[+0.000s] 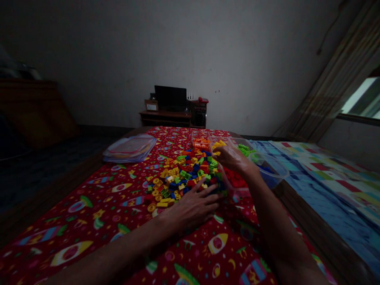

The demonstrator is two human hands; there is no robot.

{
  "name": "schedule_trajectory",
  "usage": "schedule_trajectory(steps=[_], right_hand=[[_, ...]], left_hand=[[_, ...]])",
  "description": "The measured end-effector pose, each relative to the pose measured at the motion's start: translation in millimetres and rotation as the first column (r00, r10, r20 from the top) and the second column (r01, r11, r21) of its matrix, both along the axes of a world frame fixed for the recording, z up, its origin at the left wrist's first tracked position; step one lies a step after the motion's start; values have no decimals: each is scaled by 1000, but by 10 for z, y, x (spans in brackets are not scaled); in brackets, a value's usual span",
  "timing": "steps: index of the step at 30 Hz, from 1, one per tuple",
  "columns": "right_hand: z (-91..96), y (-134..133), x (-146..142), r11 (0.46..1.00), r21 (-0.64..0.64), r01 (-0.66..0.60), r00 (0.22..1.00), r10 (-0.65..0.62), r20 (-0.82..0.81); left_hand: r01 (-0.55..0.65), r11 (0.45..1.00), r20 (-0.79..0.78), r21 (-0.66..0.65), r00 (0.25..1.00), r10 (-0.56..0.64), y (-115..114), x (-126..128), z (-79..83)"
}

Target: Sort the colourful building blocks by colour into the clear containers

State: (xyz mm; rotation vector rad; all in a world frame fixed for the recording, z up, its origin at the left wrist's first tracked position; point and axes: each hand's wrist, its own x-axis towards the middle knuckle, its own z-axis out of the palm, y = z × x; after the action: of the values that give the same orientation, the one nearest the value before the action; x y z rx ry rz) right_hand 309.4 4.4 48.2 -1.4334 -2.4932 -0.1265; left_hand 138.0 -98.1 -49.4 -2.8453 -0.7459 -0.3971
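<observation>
A mixed pile of toy building bricks (185, 172) lies on the red patterned cloth (118, 221). My left hand (196, 204) rests at the pile's near edge, palm down with its fingers spread over bricks. My right hand (233, 158) is at the clear tub of yellow bricks (219, 144), its fingers curled down at the near side. Something yellow shows by those fingertips, but I cannot make out whether it is held. Partly behind my right wrist is a tub of red bricks (236, 178). Green bricks (246, 150) and orange bricks (202, 143) sit in neighbouring tubs.
A round clear tub with blue bricks (268, 169) stands at the table's right edge. Stacked plastic lids (130, 148) lie at the left. A bed with a checked cover (323, 168) adjoins on the right. Against the far wall is a desk with a monitor (170, 98).
</observation>
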Motion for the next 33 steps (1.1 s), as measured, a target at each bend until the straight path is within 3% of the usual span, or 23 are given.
schedule_trajectory(steps=[3, 8, 12, 16, 21, 27, 30, 33], right_hand=[[-59, 5, -76, 1000, -13, -20, 998, 21, 59], [-132, 8, -154, 996, -24, -81, 993, 83, 80], [-177, 22, -174, 991, -61, -119, 991, 122, 51], [-236, 31, -189, 979, -95, -179, 983, 181, 18], [-401, -3, -305, 964, 47, -261, 965, 263, -17], [-431, -87, -495, 960, -141, -244, 947, 267, 179], [-413, -78, -486, 963, -130, -235, 953, 254, 163], [-435, -51, -452, 966, -95, -240, 952, 253, 170]], left_hand=[[-89, 994, 10, 59, 996, 88, 142, -125, 56], [-221, 974, 98, 48, 972, 216, 350, -414, 155], [-341, 940, 219, -14, 916, 336, 599, -707, 52], [-360, 925, 319, -120, 868, 379, 798, -943, -43], [-429, 868, 340, -249, 801, 493, 841, -1049, 72], [-553, 749, 236, -366, 723, 649, 800, -1056, 246], [-570, 738, 230, -361, 712, 663, 798, -1080, 256], [-577, 769, 265, -275, 724, 637, 832, -1112, 220]])
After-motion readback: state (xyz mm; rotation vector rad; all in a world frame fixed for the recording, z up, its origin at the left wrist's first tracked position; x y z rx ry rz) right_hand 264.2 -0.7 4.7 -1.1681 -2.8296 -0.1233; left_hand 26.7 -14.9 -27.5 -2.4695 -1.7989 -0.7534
